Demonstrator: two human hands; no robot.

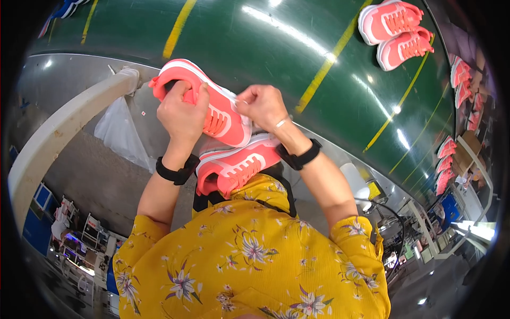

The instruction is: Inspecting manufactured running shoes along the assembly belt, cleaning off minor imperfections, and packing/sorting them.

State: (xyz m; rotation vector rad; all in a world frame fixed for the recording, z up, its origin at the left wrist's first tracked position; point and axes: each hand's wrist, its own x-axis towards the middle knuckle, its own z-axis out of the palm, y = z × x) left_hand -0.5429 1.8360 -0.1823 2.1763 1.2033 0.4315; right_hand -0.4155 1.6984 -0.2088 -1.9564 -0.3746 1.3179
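A green conveyor belt [255, 48] with yellow stripes carries a pair of coral sneakers [396, 32] at its far right. Nearer, at the belt's metal edge, the left hand [183, 114] clamps the heel of a coral sneaker [220, 114], while the right hand [263, 106] pinches its lace end, fingers closed. A second coral sneaker [236, 167] lies just beneath.

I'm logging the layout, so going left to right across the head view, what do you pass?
White rail → clear plastic bag → left hand on the held coral shoe → right hand → pair of coral shoes on the green belt.
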